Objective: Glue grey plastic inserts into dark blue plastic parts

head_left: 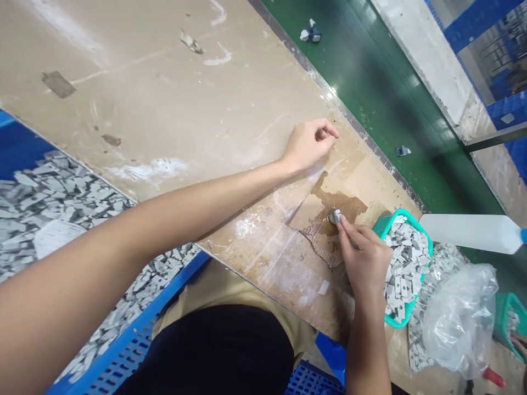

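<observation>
My left hand (pixel 312 144) rests on the worn tan table near the green belt, its fingers curled in with the thumb close to the index finger; no object shows in it. Over a brown worn patch of the table, my right hand (pixel 364 255) pinches a small grey and white part (pixel 337 216) between thumb and fingertips. A round metal piece (pixel 331 218) shows at the part's edge. Just right of my right hand stands a teal basket (pixel 430 249) filled with small grey and white pieces.
A blue crate (pixel 173 296) of grey pieces lies at lower left. Small assembled parts (pixel 312 33) sit on the green belt (pixel 395 93). At right are a white bottle (pixel 471 233), a clear plastic bag (pixel 459 318), and another person's hand (pixel 519 341) by a second teal basket.
</observation>
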`<action>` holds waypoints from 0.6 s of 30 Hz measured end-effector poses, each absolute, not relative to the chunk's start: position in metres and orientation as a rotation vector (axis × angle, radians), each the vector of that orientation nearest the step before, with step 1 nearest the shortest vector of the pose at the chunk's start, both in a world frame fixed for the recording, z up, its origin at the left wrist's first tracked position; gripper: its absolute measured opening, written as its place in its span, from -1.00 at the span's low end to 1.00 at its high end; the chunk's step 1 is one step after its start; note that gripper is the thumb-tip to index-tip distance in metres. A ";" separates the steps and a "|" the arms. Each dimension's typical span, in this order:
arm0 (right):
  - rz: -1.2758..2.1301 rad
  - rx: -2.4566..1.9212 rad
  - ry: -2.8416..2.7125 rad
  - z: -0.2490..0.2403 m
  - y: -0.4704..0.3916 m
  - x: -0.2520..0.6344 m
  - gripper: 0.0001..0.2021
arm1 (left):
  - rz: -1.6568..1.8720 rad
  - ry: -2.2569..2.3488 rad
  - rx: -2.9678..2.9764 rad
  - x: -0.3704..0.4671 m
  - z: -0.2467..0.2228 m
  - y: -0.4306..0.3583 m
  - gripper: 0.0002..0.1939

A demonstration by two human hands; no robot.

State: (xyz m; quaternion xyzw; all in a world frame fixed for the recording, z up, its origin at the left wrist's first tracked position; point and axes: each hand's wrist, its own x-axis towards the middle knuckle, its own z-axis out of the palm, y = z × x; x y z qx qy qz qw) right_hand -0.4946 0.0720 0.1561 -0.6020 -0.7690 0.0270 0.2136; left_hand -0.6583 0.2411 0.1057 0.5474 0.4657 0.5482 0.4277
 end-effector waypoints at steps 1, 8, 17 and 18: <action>0.081 -1.673 -2.132 0.156 0.072 -0.495 -0.77 | 1.366 1.159 1.367 -0.658 0.105 0.241 -0.83; 0.054 -1.641 -2.167 0.156 0.072 -0.494 -0.78 | 1.348 1.167 1.381 -0.659 0.106 0.240 -0.81; 0.087 -1.670 -2.095 0.153 0.070 -0.492 -0.76 | 1.335 1.251 1.411 -0.659 0.107 0.239 -0.84; 0.084 -1.667 -2.089 0.153 0.070 -0.491 -0.76 | 1.321 1.270 1.445 -0.659 0.109 0.237 -0.84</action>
